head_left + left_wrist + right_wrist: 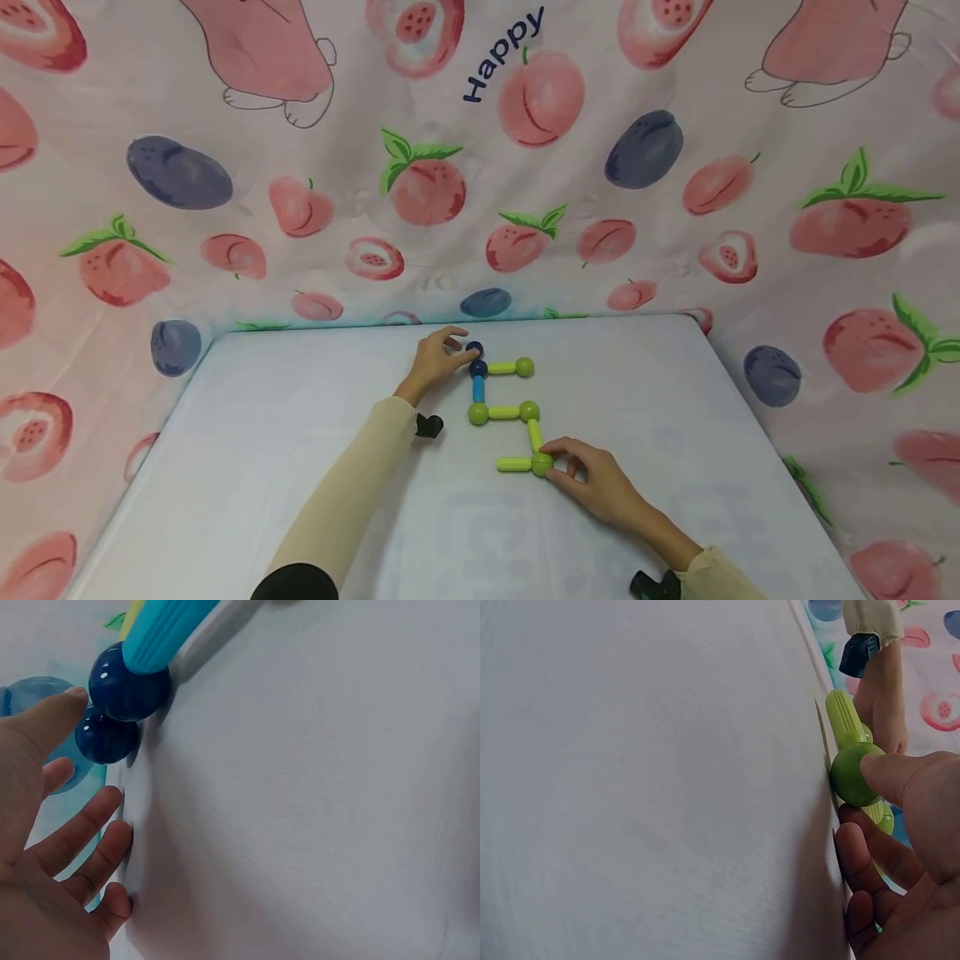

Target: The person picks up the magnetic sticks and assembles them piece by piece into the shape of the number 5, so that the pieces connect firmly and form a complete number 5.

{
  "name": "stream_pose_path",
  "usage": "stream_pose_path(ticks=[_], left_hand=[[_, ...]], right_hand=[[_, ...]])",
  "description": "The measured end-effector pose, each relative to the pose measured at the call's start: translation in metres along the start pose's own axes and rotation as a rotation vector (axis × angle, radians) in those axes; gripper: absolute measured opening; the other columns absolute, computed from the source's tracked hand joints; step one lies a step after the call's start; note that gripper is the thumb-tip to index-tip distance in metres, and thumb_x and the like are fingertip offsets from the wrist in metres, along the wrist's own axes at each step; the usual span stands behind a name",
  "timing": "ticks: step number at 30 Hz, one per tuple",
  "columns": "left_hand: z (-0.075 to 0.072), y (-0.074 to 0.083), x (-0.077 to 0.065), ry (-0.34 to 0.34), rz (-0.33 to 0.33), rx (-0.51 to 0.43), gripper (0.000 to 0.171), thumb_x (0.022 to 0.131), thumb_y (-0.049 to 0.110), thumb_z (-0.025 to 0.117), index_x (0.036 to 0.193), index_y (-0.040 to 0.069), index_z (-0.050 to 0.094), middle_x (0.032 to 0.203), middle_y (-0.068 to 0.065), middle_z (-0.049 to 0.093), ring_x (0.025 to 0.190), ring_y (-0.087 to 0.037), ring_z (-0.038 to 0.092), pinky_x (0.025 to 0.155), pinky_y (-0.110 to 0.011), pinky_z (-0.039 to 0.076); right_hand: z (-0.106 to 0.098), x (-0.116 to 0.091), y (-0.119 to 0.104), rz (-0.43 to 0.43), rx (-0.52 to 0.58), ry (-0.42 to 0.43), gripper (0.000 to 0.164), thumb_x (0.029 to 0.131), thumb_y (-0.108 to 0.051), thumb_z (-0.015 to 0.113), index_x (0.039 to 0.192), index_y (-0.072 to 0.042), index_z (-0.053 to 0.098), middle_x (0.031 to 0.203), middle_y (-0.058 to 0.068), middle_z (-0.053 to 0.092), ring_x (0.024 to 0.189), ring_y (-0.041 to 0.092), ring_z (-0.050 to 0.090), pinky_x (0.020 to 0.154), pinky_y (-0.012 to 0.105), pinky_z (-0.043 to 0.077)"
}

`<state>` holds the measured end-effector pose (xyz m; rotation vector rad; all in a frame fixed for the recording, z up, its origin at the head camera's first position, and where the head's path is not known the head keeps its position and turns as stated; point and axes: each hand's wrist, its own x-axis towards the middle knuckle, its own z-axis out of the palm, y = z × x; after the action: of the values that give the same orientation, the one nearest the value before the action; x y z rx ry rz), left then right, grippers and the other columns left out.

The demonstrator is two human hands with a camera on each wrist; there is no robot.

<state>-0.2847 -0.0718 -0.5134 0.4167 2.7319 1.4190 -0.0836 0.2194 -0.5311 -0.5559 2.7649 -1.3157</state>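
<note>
A zigzag of toy balls and rods lies on the white tabletop. My left hand (437,360) is at its far end, thumb by two dark blue balls (129,682), the other fingers spread and holding nothing. From the nearer dark blue ball, a blue rod (478,389) runs down to a green ball (477,414), and a yellow-green rod (502,367) points right to another green ball (525,367). My right hand (600,485) pinches the nearest green ball (853,776) between thumb and index finger. A yellow-green rod (513,464) sticks out left of it.
The white table (300,467) has its far edge just beyond the left hand. Behind it hangs a fruit-printed cloth (337,150), also seen along both sides. Black camera mounts (430,427) are strapped at the wrists.
</note>
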Motion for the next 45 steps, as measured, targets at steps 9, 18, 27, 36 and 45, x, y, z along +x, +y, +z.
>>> stream_pose_path(ticks=[9,18,27,36,45], left_hand=[[0.001,-0.002,0.007,-0.027,0.002,0.063,0.044,0.091,0.027,0.081,0.127,0.006,0.069,0.111,-0.016,0.072,0.106,-0.032,0.062,0.099,-0.048,0.047],[0.001,-0.004,0.012,-0.047,0.023,0.108,0.036,0.092,0.024,0.08,0.122,0.006,0.072,0.113,-0.012,0.073,0.095,-0.026,0.062,0.089,-0.04,0.049],[0.003,-0.008,0.016,-0.057,0.029,0.116,0.036,0.093,0.026,0.079,0.122,0.007,0.073,0.112,-0.01,0.074,0.098,-0.025,0.062,0.09,-0.04,0.05],[0.0,-0.005,0.01,-0.064,0.025,0.106,0.034,0.093,0.023,0.079,0.122,0.006,0.073,0.11,-0.01,0.073,0.096,-0.025,0.061,0.089,-0.04,0.05],[-0.015,-0.005,-0.013,-0.047,0.059,0.091,0.036,0.092,0.023,0.079,0.124,0.008,0.073,0.108,-0.008,0.073,0.087,-0.022,0.061,0.076,-0.032,0.047]], right_hand=[[0.0,0.0,0.0,-0.004,-0.001,-0.003,0.034,0.092,-0.017,0.079,0.124,-0.021,0.069,0.114,-0.009,0.07,0.075,0.004,0.057,0.069,0.025,0.049],[0.0,-0.001,-0.001,0.0,0.001,0.008,0.034,0.091,-0.015,0.079,0.123,-0.022,0.069,0.113,-0.009,0.071,0.074,0.004,0.058,0.069,0.025,0.049],[0.0,-0.001,-0.002,0.009,-0.004,0.005,0.034,0.091,-0.016,0.079,0.124,-0.022,0.069,0.114,-0.008,0.071,0.074,0.004,0.057,0.069,0.025,0.049],[-0.001,-0.001,-0.002,0.015,-0.001,0.003,0.034,0.092,-0.017,0.079,0.124,-0.023,0.069,0.112,-0.009,0.07,0.074,0.004,0.057,0.068,0.025,0.048],[-0.001,-0.001,-0.001,0.026,0.002,0.016,0.034,0.091,-0.016,0.079,0.124,-0.022,0.071,0.111,-0.009,0.071,0.075,0.005,0.057,0.067,0.024,0.049]])
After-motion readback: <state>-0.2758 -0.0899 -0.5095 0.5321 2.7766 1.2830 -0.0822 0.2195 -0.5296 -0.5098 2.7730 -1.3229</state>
